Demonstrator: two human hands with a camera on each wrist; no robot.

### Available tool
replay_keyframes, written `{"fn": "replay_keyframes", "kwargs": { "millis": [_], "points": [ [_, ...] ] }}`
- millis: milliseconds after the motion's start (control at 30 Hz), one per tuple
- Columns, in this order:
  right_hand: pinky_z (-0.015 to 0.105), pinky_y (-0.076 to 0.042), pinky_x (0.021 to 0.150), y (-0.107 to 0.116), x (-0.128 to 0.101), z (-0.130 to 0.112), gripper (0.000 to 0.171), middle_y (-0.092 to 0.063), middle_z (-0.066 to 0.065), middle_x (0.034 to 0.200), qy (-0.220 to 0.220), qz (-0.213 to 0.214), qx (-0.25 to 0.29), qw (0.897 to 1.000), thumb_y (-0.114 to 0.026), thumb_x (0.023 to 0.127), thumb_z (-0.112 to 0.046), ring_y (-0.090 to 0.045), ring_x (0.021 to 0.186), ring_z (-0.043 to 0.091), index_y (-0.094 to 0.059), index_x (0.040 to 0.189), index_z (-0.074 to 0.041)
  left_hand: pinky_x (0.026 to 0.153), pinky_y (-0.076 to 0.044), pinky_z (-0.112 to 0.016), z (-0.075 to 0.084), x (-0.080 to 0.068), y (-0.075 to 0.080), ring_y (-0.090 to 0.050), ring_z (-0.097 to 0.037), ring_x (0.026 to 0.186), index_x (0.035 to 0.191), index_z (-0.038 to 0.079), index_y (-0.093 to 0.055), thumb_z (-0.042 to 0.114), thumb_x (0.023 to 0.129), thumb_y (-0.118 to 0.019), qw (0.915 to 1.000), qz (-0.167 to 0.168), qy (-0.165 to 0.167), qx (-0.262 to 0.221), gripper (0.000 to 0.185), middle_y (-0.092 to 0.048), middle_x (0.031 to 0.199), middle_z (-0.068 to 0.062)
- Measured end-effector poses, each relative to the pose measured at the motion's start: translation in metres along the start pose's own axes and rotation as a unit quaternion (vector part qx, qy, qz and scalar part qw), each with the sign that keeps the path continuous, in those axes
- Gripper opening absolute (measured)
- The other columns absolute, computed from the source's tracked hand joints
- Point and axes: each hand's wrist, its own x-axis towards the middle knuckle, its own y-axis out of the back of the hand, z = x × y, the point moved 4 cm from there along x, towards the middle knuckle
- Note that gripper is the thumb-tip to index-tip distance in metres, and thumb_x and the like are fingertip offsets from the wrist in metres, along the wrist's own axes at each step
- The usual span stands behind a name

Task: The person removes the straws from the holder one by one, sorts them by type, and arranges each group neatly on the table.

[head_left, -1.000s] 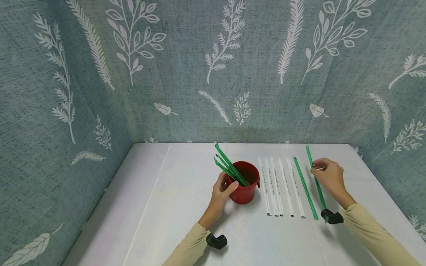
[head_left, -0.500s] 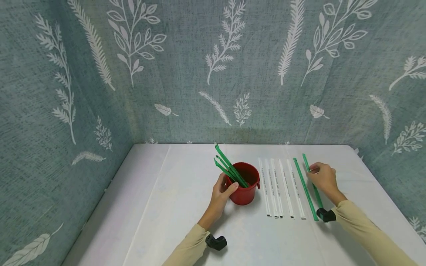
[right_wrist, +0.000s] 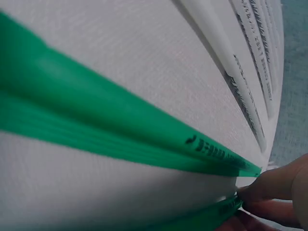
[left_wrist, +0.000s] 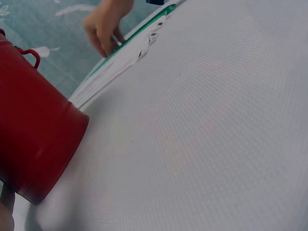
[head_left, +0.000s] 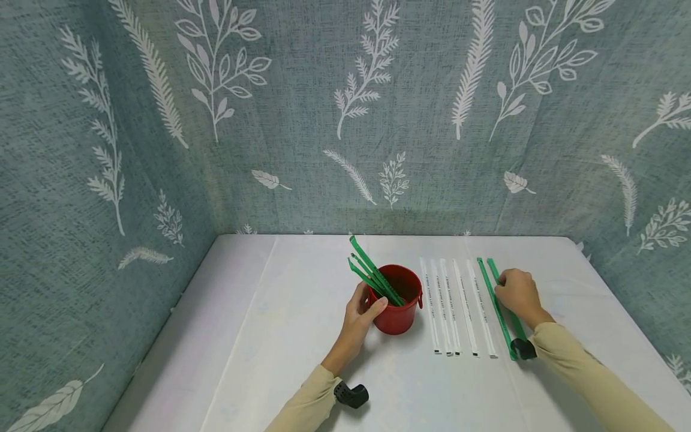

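Note:
My left hand (head_left: 353,318) grips a small red metal bucket (head_left: 396,323), thumb at the rim and fingers round its left side. Several green paper-wrapped straws (head_left: 363,257) lean out of the bucket toward the upper left. On the right, my right hand (head_left: 519,293) pinches another green wrapped straw (right_wrist: 207,219) between thumb and fingers, low over the table. Just left of it lies a second green straw (head_left: 493,303), nearly parallel. In the left wrist view, the bucket wall (left_wrist: 33,115) fills the left side, and fingertips show at the bottom corner.
Several white paper-wrapped straws (head_left: 465,309) lie side by side between the bucket and the green straws. The white table (head_left: 270,360) ends at a leaf-patterned cloth (head_left: 302,120) behind and at the left. Black wrist cameras (head_left: 351,396) sit on both wrists.
My right hand has moved left and down with its green straw, bringing it close beside the other green straw on the table. The left hand and bucket have stayed in place.

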Motion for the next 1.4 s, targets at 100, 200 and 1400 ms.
{"fn": "replay_keyframes", "kwargs": {
  "millis": [100,200,1400],
  "points": [
    [0.037,-0.040,0.049,0.000,0.000,-0.002,0.012,-0.059,0.020,0.066,0.006,0.006,-0.008,1.000,-0.051,0.071,0.005,-0.045,0.053,0.024,-0.062,0.070,0.010,0.102,-0.037,-0.038,0.000,0.000,0.000,-0.038,-0.022,0.129,0.142,0.008,-0.036,0.017,0.092,-0.055,1.0000,0.000,0.003,-0.002,0.054,-0.044,0.139,-0.014],
    [0.037,-0.041,0.049,0.000,0.000,-0.003,0.013,-0.060,0.021,0.067,0.008,0.006,-0.005,1.000,-0.050,0.073,0.006,-0.045,0.053,0.023,-0.062,0.070,0.010,0.103,-0.037,-0.038,-0.001,-0.001,0.000,-0.037,-0.022,0.130,0.142,0.008,-0.036,0.017,0.092,-0.055,1.0000,0.000,0.007,-0.002,0.054,-0.044,0.139,-0.013],
    [0.045,-0.050,0.067,0.035,0.020,-0.064,0.018,-0.066,0.021,0.091,0.073,0.011,0.119,0.990,-0.067,0.085,-0.005,-0.061,0.080,0.035,-0.064,0.100,0.005,0.100,-0.039,-0.037,-0.025,0.004,0.005,-0.039,-0.020,0.128,0.141,0.018,-0.039,0.020,0.093,-0.056,1.0000,0.007,0.001,-0.005,0.051,-0.047,0.137,-0.005]
  ]
}}
